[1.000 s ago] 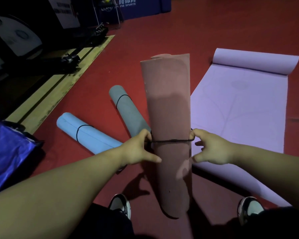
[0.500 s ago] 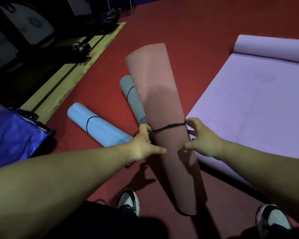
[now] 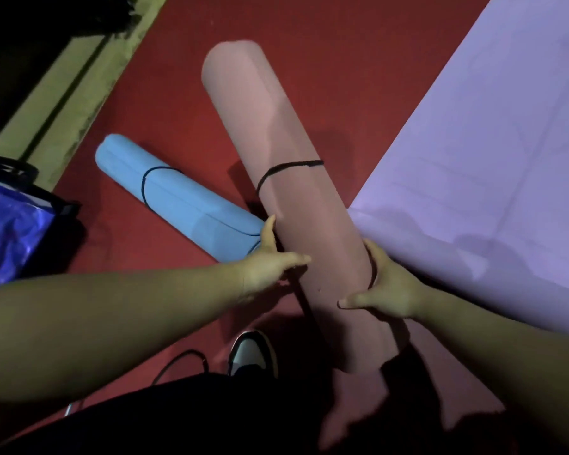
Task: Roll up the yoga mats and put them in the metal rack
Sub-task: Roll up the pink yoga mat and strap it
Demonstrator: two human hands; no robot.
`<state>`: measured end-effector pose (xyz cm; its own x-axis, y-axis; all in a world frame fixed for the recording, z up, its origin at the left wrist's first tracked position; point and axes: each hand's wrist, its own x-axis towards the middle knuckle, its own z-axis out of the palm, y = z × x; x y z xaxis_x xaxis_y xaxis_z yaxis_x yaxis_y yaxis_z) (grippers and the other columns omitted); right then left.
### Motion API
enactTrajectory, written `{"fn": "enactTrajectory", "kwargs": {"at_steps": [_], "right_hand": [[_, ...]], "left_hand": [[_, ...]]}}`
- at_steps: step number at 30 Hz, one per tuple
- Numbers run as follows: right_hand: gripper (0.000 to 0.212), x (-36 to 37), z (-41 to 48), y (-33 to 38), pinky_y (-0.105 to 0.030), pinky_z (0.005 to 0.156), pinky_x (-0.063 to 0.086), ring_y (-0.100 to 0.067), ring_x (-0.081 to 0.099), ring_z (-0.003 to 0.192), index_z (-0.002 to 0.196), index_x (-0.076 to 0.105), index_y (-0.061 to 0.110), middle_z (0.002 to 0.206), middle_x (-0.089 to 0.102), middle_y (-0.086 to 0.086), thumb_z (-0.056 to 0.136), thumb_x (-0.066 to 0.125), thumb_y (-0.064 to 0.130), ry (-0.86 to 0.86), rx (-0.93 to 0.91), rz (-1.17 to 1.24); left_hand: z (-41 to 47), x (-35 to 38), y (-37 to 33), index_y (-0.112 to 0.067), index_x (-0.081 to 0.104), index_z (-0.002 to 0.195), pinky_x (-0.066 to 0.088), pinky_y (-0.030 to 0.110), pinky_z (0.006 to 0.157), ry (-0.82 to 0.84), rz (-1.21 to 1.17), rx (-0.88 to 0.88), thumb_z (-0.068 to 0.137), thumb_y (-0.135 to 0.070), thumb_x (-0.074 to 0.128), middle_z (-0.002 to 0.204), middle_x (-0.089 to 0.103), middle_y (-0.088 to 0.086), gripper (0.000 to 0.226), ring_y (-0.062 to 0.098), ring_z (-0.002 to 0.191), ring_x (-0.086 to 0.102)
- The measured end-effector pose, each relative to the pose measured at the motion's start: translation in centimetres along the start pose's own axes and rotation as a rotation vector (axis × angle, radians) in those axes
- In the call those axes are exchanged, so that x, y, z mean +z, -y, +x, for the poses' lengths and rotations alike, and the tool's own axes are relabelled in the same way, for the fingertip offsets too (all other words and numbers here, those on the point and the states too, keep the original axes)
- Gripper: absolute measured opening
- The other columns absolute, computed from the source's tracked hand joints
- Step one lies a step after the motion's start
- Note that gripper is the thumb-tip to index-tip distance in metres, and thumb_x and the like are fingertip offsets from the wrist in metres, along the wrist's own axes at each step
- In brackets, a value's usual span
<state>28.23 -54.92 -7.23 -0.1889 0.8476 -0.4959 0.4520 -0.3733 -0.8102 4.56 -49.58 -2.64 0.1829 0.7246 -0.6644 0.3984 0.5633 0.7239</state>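
Right grip [image 3: 388,287] is wrapped round the pink mat [image 3: 276,133], thumb hooked across the front of the roll and fingers curled up its right side, a proper hold low on the roll. Left grip [image 3: 266,264] is wide and flat on the other flank, thumb laid straight across the front, forefinger pointing up along the edge, pressing rather than clasping. Between the two of them the pink mat is rolled tight and stands on end, leaning away and to the left, top end high over the red floor [image 3: 342,60], bottom end down near the person's shoe [image 3: 250,349]; whether that end touches the floor, I cannot tell. A black band [image 3: 289,167] circles the roll about halfway up, well above both grips, sitting a little crooked. A thin dark line shows by the right grip's fingers, too small to make out. Just left of the pink roll, the blue mat [image 3: 178,201] lies rolled on the floor with its own black loop [image 3: 151,182] round it, its near end just beside the left grip. Over on the right, the purple mat [image 3: 473,159] lies spread flat. Far left, a shiny blue bag [image 3: 7,231] sits beside a pale yellow-green strip [image 3: 73,77] bordering the floor.
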Motion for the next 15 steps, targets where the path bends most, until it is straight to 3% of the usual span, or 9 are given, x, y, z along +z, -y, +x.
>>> {"fn": "enactTrajectory", "kwargs": {"at_steps": [1,3,5,7,9,12,15], "right_hand": [[0.133,0.4,-0.2,-0.1,-0.031,0.106,0.047,-0.004,0.054,0.126,0.155,0.023,0.045,0.138,0.051,0.028,0.045,0.100,0.049,-0.022,-0.017,0.001],[0.129,1.1,-0.3,-0.1,-0.036,0.106,0.048,0.000,0.056,0.124,0.150,0.026,0.056,0.137,0.054,0.031,0.043,0.098,0.052,-0.040,-0.070,0.001],[0.121,1.3,-0.4,1.5,-0.035,0.106,0.049,0.003,0.056,0.123,0.147,0.030,0.059,0.135,0.056,0.032,0.046,0.097,0.054,-0.071,-0.120,-0.023],[0.117,1.2,0.1,4.3,-0.022,0.103,0.047,0.010,0.057,0.116,0.149,0.034,0.049,0.130,0.056,0.034,0.051,0.097,0.052,-0.109,-0.164,-0.046],[0.114,0.7,1.2,8.7,-0.017,0.098,0.045,0.008,0.059,0.112,0.152,0.035,0.042,0.127,0.057,0.032,0.055,0.097,0.047,-0.144,-0.227,-0.095],[0.110,-0.3,5.0,15.9,-0.029,0.103,0.046,-0.006,0.059,0.118,0.150,0.040,0.033,0.130,0.057,0.020,0.055,0.095,0.051,-0.159,-0.342,-0.171],[0.106,-1.2,9.5,20.4,-0.030,0.109,0.042,-0.013,0.055,0.127,0.149,0.043,0.028,0.141,0.055,0.009,0.059,0.092,0.054,-0.074,-0.313,-0.249]], "left_hand": [[0.2,0.7,1.1,-0.060,-0.010,0.151,0.059,0.042,0.076,-0.012,-0.115,-0.006,0.080,-0.018,0.079,0.144,0.053,-0.009,0.121,0.020,0.099,0.070],[-0.1,1.7,2.0,-0.072,-0.010,0.143,0.055,0.037,0.066,-0.042,-0.274,-0.065,0.072,-0.030,0.080,0.140,0.056,-0.011,0.122,0.021,0.095,0.072],[-1.0,1.3,1.5,-0.073,-0.011,0.141,0.054,0.037,0.066,-0.106,-0.252,-0.030,0.067,-0.043,0.078,0.143,0.053,-0.006,0.119,0.026,0.096,0.070],[-1.7,0.0,1.2,-0.061,-0.009,0.150,0.057,0.043,0.091,-0.194,-0.213,0.118,0.083,-0.033,0.074,0.153,0.045,-0.008,0.110,0.025,0.117,0.064],[-2.2,-2.0,-0.4,-0.051,-0.006,0.156,0.046,0.047,0.110,-0.278,-0.258,0.245,0.090,-0.027,0.068,0.158,0.037,-0.015,0.102,0.020,0.131,0.055],[-1.4,-6.8,-3.9,-0.048,-0.001,0.157,0.043,0.049,0.112,-0.467,-0.258,0.319,0.078,-0.043,0.064,0.156,0.035,-0.023,0.103,0.019,0.133,0.053],[-0.7,-11.4,-6.2,-0.051,0.007,0.156,0.043,0.047,0.111,-0.617,-0.194,0.274,0.069,-0.057,0.055,0.156,0.039,-0.019,0.100,0.017,0.130,0.053]]}}
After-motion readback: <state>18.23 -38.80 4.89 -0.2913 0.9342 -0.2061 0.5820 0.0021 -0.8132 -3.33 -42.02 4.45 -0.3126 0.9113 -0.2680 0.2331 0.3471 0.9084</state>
